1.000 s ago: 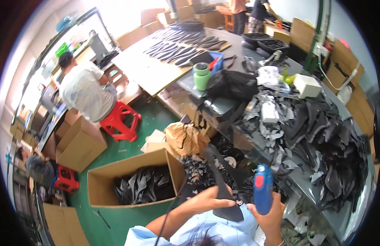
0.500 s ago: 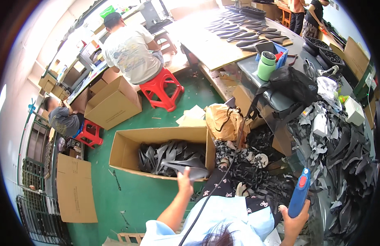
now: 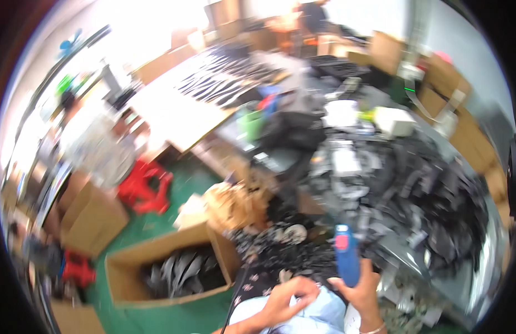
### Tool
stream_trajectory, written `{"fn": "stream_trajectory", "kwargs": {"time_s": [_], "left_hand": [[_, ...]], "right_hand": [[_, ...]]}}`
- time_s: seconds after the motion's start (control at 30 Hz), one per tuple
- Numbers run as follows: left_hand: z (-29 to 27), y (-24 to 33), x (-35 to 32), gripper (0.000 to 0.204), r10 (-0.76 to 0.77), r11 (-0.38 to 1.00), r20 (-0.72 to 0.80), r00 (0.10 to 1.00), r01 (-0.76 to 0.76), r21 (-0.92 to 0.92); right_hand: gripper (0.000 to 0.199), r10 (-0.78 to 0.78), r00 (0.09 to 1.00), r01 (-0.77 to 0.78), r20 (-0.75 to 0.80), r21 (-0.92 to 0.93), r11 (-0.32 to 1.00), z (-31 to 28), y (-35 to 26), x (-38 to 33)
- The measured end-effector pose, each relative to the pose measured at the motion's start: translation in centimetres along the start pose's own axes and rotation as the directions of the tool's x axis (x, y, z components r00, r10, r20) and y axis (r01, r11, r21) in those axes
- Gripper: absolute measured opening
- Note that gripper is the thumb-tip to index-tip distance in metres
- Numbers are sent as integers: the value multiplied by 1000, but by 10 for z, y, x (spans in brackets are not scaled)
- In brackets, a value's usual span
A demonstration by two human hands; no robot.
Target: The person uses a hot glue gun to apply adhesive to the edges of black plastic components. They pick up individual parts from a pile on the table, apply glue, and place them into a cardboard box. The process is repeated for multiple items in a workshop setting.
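Observation:
My right hand [image 3: 362, 289] is wrapped round a blue handheld power tool [image 3: 347, 260] with a red switch, held upright over the near edge of the work table. My left hand [image 3: 291, 298] is over my lap, a little left of the tool. Its fingers are loosely bent with the thumb apart, and nothing shows in it. Beyond the tool lies a heap of curved black pieces [image 3: 436, 195] mixed with grey-black scraps. To the left, a cardboard box [image 3: 121, 278] on the floor holds several curved black pieces [image 3: 182, 273]. Motion blurs the view.
Black scraps [image 3: 269, 250] cover the floor beside a crumpled brown paper bag [image 3: 233, 203]. A black mesh bag [image 3: 294, 131], a green cup [image 3: 249, 122] and a white box [image 3: 394, 121] stand on the table. A person [image 3: 96, 142] sits near a red stool [image 3: 145, 186].
My left hand has let go of the curved black piece it held over the box and moved right to my lap. The view has swung right; the blue tool stays in my right hand.

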State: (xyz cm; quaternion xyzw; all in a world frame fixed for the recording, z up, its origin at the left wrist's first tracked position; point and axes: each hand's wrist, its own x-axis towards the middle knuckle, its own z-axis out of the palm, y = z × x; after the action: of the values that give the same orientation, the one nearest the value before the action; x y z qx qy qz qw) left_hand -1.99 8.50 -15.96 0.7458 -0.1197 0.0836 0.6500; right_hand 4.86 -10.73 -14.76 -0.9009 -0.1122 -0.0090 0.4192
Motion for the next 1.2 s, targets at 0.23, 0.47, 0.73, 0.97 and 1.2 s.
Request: {"fn": "stream_trajectory", "kwargs": {"time_s": [0.23, 0.47, 0.73, 0.97, 1.2], "left_hand": [[54, 118, 17, 13, 436, 336, -298, 849, -461, -822], [70, 104, 22, 9, 459, 358, -132, 879, -319, -878], [71, 97, 32, 11, 498, 330, 41, 866, -146, -933], [99, 116, 27, 14, 232, 306, -114, 966, -184, -934], [81, 91, 35, 15, 420, 333, 10, 908, -143, -932]], "right_hand": [[62, 5, 994, 1, 109, -57, 998, -11, 15, -2], [63, 0, 1000, 1, 29, -17, 1000, -8, 38, -12], [64, 32, 999, -31, 32, -19, 999, -10, 49, -12], [65, 72, 997, -71, 34, -21, 997, -12, 54, -13], [66, 74, 996, -74, 43, 10, 997, -11, 58, -12]]}}
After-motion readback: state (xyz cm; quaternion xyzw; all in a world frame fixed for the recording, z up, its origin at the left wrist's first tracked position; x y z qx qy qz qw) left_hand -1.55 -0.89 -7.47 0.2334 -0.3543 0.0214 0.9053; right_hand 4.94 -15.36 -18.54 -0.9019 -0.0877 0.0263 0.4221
